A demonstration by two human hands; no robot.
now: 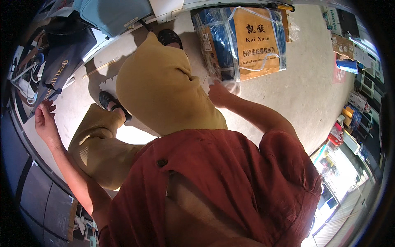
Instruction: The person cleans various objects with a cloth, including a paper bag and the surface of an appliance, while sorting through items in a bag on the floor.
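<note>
My left hand is at the left, with its fingers loosely bent and apart, beside the lower end of a dark blue bag bearing gold lettering. Nothing shows in its grasp; whether the fingertips touch the bag I cannot tell. On the other side, my right hand is curled around a pale, translucent looped strip, blurred at its edges. Just beyond that hand stands a blue and orange carton of metal expansion bolts, wrapped in clear film and bound with white straps.
A light blue padded seat is at the top left. A thin wooden strip lies on the concrete floor. Small brown boxes and other goods line the right side. Dark panels stand at the lower left.
</note>
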